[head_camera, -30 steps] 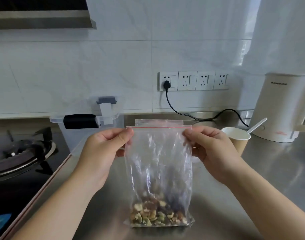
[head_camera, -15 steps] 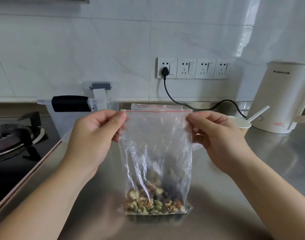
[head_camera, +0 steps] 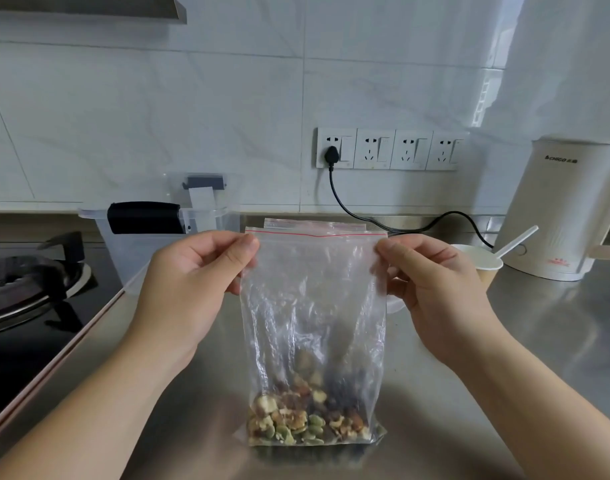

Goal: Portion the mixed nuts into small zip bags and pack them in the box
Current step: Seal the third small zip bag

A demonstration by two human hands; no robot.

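Note:
A clear zip bag (head_camera: 314, 306) with a red line along its top stands upright on the steel counter (head_camera: 538, 341). Mixed nuts (head_camera: 307, 420) fill its bottom. My left hand (head_camera: 192, 278) pinches the bag's top left corner, and my right hand (head_camera: 431, 285) pinches the top right corner, so the zip strip is stretched flat between them. Behind my left hand stands a clear plastic box (head_camera: 151, 237) with a black handle and a raised lid.
A paper cup (head_camera: 483, 265) with a white spoon stands right of my right hand. A white kettle (head_camera: 566, 216) sits at the back right, its black cord (head_camera: 365, 216) running to the wall sockets. A gas stove (head_camera: 30, 282) lies at the left.
Both hands keep their pinch on the bag's top corners. The view has shifted slightly; the bag stays upright on the counter.

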